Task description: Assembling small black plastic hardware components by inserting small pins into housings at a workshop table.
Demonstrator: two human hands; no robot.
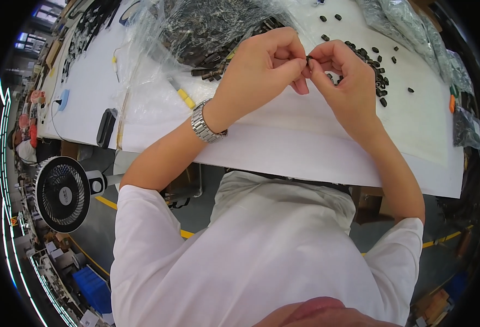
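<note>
Above the white table [283, 147], at 12 o'clock, left hand [264, 68] and right hand [343, 76] pinch one small black part [309, 58] between fingertips; best kept steady and aligned, loose black pieces [373, 65] at 1 o'clock.

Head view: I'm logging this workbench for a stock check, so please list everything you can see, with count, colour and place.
Table: one, white, across the upper half.
Small parts: many, black, loose at the table's right.
Clear bags: several, holding dark parts, top centre and top right.
Yellow-handled tool: one, left of the hands.
Fan: one, black and white, lower left on the floor.
Wristwatch: one, silver, left wrist.
Left hand and right hand: fingertips pinching one small black piece between them.
</note>
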